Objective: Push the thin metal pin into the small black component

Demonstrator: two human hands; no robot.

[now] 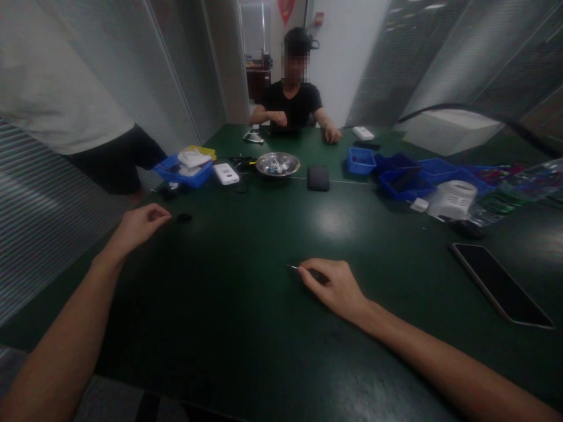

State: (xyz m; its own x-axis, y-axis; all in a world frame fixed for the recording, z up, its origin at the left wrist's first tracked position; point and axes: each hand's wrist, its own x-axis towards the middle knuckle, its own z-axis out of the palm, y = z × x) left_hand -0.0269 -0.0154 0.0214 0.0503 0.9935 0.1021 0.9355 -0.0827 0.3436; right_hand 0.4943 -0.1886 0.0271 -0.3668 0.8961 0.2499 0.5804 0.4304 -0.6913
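My right hand rests over the green table, its thumb and forefinger pinched on a thin metal-tipped tool whose tip points left. Most of that tool is hidden by the fingers, so its exact kind does not show. Off to the left, my left hand hovers at the table's side with thumb and fingertips pressed together. Whatever lies between those fingertips, if anything, is too small to make out. Just right of them a small black round piece lies on the table.
A metal dish with small white pieces stands mid-table, beside a black square pad. Blue trays sit at left and right. A phone lies at right. One person sits opposite; another stands at left.
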